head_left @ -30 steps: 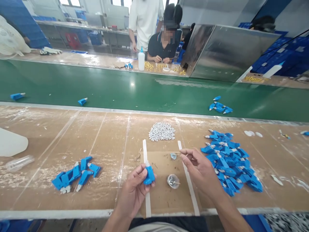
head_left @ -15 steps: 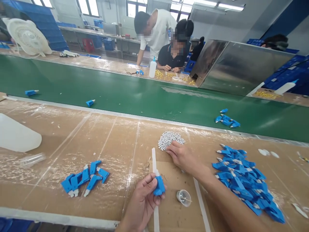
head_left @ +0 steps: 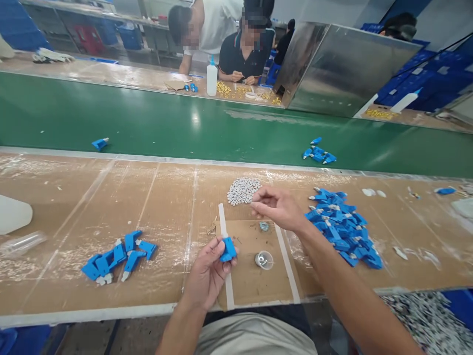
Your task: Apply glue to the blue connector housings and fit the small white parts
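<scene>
Holding an unlabelled-looking blue piece (head_left: 228,249), left hand (head_left: 210,268) grips it.

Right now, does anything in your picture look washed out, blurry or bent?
In the head view, a bright glare spot sits on the green belt, and pale sheen streaks the brown worktop; the blue piece in the left hand shows clear color; the seated person has pixel blocks over the head; the belt's long edge runs aslant.
</scene>
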`<state>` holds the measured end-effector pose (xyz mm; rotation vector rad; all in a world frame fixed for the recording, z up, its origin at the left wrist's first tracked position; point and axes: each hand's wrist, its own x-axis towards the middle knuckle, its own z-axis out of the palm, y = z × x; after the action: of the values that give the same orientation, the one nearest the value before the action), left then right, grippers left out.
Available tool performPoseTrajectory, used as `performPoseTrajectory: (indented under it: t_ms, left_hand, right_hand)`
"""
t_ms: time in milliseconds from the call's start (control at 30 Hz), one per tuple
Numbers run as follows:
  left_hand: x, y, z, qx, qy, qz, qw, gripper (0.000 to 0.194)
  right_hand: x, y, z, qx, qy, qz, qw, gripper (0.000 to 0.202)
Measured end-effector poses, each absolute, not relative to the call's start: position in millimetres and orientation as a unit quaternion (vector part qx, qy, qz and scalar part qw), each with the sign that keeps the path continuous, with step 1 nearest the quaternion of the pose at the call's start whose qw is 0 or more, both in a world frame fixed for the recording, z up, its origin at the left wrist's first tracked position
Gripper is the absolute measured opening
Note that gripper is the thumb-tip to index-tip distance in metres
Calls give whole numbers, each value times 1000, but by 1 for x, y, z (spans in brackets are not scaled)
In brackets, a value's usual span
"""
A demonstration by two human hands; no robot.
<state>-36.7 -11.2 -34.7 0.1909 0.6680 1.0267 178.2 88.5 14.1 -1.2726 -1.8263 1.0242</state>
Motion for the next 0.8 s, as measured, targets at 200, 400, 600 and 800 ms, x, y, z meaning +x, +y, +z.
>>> performPoseTrajectory:
  t_ms: [200, 400, 600, 800]
  left_hand:
    - [-21, -10, -10, 136, 285, 462, 829, 26]
    - [2, -10, 9, 233, 274, 441, 822, 24]
    - [14, -13, 10, 292, 273, 427, 811, 26]
    - [16, -15, 16, 300, 288, 433, 800, 27]
  right_hand:
    - [193, 25, 18, -457, -570, 509, 455, 17]
    - [193, -10, 23, -407, -424, 621, 519, 12]
    - [193, -21, 25, -393, -409, 631, 528, 11]
    - [188, -31, 31, -423, -436, 609, 510, 17]
